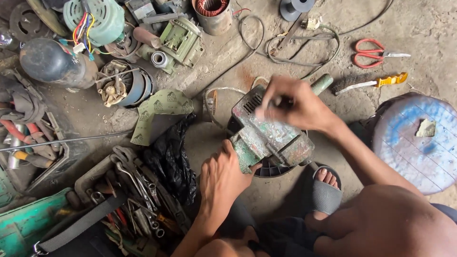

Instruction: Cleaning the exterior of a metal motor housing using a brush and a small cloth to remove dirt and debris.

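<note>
A worn green motor housing [266, 135] with flaking paint and a vent grille lies on the concrete floor in front of me. My left hand [221, 178] grips its near left corner and steadies it. My right hand [293, 104] presses on its top, blurred, fingers closed on something small that I cannot make out. A green-handled tool [322, 83] sticks out just behind that hand. My sandalled foot [326, 188] rests beside the housing.
An open tool tray with wrenches [138, 190] lies at lower left, next to a black plastic bag [171, 157] and green sandpaper sheets [159, 112]. Motor parts [119, 85] crowd the upper left. Red scissors [369, 52], a wire brush [369, 83] and a blue stool [419, 140] lie right.
</note>
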